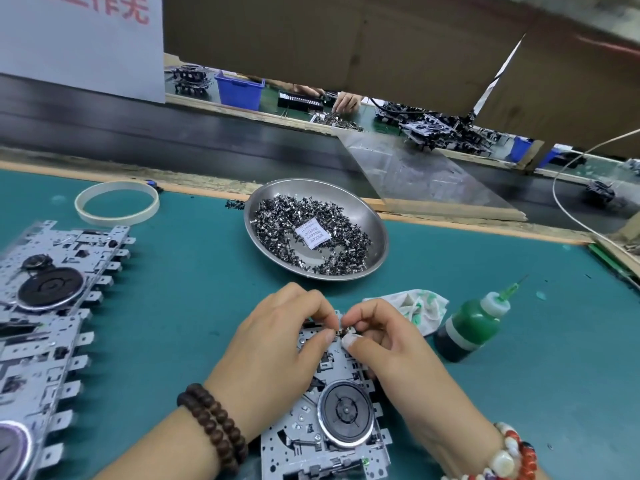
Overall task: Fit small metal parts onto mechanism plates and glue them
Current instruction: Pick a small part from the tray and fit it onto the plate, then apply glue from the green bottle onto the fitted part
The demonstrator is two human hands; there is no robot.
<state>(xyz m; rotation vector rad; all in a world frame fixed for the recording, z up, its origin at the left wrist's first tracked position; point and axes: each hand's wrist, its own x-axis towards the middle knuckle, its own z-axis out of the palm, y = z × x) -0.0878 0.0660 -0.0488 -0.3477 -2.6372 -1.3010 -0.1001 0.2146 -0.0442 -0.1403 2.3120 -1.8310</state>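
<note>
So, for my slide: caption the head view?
Both hands fit a small metal part onto a grey mechanism plate.

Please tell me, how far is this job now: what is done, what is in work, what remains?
Whether anything is done cannot be told: the stacked plates at left may be finished or waiting. In hand: left hand and right hand pinch a small part onto the plate. Left: gluing, since the green glue bottle stands untouched, and the dish holds many parts.

1. The mechanism plate [332,441] at lower centre is bare, dull-silver stamped metal; its round wheel [346,410] has a glossy rim.
2. The dish [367,216] at centre is polished steel, holding dark, shiny small metal parts [277,216].
3. The bottle [467,330] at right is smooth green plastic.
4. The mat [190,289] is matt teal.
5. The rag [420,306] is stained cloth.
</note>
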